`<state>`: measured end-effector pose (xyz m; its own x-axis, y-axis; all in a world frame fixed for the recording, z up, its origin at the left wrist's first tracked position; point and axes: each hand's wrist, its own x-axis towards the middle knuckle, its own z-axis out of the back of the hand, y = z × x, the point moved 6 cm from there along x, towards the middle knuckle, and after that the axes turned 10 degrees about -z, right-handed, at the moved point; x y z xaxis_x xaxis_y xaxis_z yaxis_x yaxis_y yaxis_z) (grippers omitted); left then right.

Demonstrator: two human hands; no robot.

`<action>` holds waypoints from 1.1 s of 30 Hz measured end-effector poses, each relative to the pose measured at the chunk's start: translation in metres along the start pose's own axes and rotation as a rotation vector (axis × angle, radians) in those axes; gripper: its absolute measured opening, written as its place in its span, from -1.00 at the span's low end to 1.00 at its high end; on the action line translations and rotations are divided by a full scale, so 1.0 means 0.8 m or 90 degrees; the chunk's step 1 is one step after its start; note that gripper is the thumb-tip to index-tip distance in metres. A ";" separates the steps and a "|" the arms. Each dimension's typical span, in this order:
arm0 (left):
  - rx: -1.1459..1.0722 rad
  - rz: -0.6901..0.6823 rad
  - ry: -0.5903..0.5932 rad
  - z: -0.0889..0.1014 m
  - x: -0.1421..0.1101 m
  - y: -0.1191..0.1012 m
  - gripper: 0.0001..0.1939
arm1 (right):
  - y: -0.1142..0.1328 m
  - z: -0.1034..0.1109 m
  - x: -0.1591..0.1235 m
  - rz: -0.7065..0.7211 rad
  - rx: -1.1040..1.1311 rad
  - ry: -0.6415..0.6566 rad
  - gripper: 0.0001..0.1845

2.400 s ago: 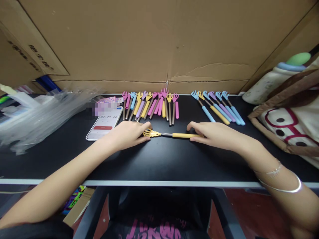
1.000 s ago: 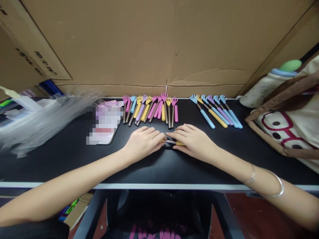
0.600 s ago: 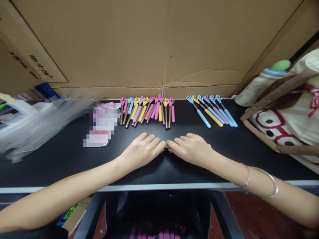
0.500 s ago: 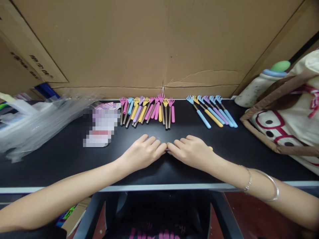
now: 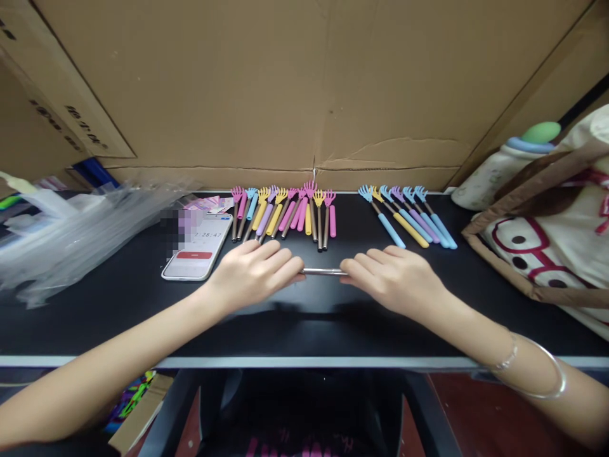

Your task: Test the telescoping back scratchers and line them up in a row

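My left hand (image 5: 257, 271) and my right hand (image 5: 397, 279) are both closed, palms down, over the desk. Between them runs a thin silvery metal rod (image 5: 323, 271), held level; it looks like the shaft of a back scratcher, its ends hidden inside my fists. Behind my left hand lies a group of back scratchers with hand-shaped heads (image 5: 320, 216) in pink, yellow, blue and purple, with loose coloured handle sleeves (image 5: 332, 221) among their metal shafts. Beyond my right hand, several back scratchers with coloured handles fitted (image 5: 410, 228) lie slanted side by side.
A phone (image 5: 209, 254) lies left of the hands, near crumpled clear plastic bags (image 5: 104, 222). A cardboard wall (image 5: 304, 89) stands behind the black desk (image 5: 304, 336). At the right are a fabric bag (image 5: 537, 295) and a white bottle with a green top (image 5: 490, 171).
My fists have moved apart from nearly touching, and a longer stretch of the metal rod now shows between them. Both hands have risen slightly in view.
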<state>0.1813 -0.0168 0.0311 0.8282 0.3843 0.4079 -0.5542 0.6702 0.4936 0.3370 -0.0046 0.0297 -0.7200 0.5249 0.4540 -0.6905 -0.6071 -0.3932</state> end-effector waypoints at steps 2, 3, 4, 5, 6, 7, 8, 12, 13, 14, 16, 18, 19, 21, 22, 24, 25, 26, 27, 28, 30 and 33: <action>0.008 0.019 0.032 0.002 -0.012 0.025 -0.64 | -0.027 -0.003 -0.005 -0.028 -0.009 0.037 -0.56; 0.020 0.029 0.047 0.003 -0.021 0.039 -0.64 | -0.045 -0.005 -0.010 -0.052 -0.012 0.058 -0.55; 0.035 0.043 0.062 0.005 -0.033 0.054 -0.65 | -0.065 -0.008 -0.017 -0.083 -0.020 0.073 -0.54; 0.057 0.064 0.064 0.008 -0.045 0.070 -0.65 | -0.087 -0.010 -0.026 -0.119 -0.033 0.081 -0.54; 0.086 0.086 0.058 0.011 -0.057 0.083 -0.64 | -0.108 -0.012 -0.036 -0.164 -0.059 0.083 -0.53; 0.116 0.108 0.061 0.014 -0.068 0.095 -0.63 | -0.126 -0.013 -0.046 -0.194 -0.091 0.078 -0.50; 0.129 0.102 0.047 0.018 -0.077 0.100 -0.61 | -0.138 -0.016 -0.055 -0.194 -0.112 0.085 -0.46; 0.181 0.056 0.018 0.030 -0.086 0.102 -0.59 | -0.157 -0.021 -0.077 -0.171 -0.156 0.081 -0.42; 0.198 0.045 0.012 0.032 -0.086 0.101 -0.60 | -0.159 -0.020 -0.079 -0.170 -0.156 0.075 -0.41; 0.215 0.036 0.006 0.034 -0.086 0.101 -0.62 | -0.160 -0.019 -0.080 -0.174 -0.155 0.071 -0.40; 0.242 0.031 0.011 0.035 -0.088 0.106 -0.66 | -0.166 -0.017 -0.082 -0.194 -0.161 0.064 -0.37; 0.252 0.043 0.043 0.032 -0.095 0.116 -0.68 | -0.174 -0.017 -0.086 -0.212 -0.166 0.071 -0.35; 0.251 0.050 0.058 0.030 -0.099 0.120 -0.68 | -0.178 -0.017 -0.089 -0.220 -0.164 0.076 -0.35; 0.239 0.061 0.075 0.027 -0.106 0.127 -0.68 | -0.185 -0.018 -0.095 -0.240 -0.151 0.076 -0.34; 0.230 0.061 0.073 0.026 -0.108 0.130 -0.68 | -0.189 -0.018 -0.099 -0.251 -0.141 0.077 -0.35; 0.210 0.062 0.067 0.026 -0.113 0.133 -0.70 | -0.196 -0.018 -0.105 -0.276 -0.119 0.081 -0.39; 0.200 0.063 0.071 0.025 -0.115 0.135 -0.70 | -0.199 -0.019 -0.108 -0.283 -0.110 0.089 -0.42; 0.194 0.068 0.077 0.025 -0.118 0.138 -0.70 | -0.202 -0.019 -0.112 -0.287 -0.102 0.099 -0.47; 0.189 0.075 0.085 0.025 -0.123 0.142 -0.71 | -0.207 -0.020 -0.117 -0.292 -0.098 0.108 -0.51; 0.188 0.084 0.086 0.026 -0.129 0.146 -0.71 | -0.213 -0.019 -0.123 -0.305 -0.101 0.110 -0.54; 0.180 0.110 0.073 0.030 -0.145 0.156 -0.69 | -0.232 -0.017 -0.139 -0.352 -0.125 0.111 -0.59; 0.143 0.144 0.048 0.033 -0.176 0.166 -0.68 | -0.256 -0.018 -0.166 -0.405 -0.166 0.135 -0.57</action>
<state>-0.0114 0.0015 0.0594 0.6811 0.5596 0.4721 -0.7225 0.4091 0.5574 0.5733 0.0587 0.0381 -0.1527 0.8502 0.5039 -0.9555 0.0033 -0.2951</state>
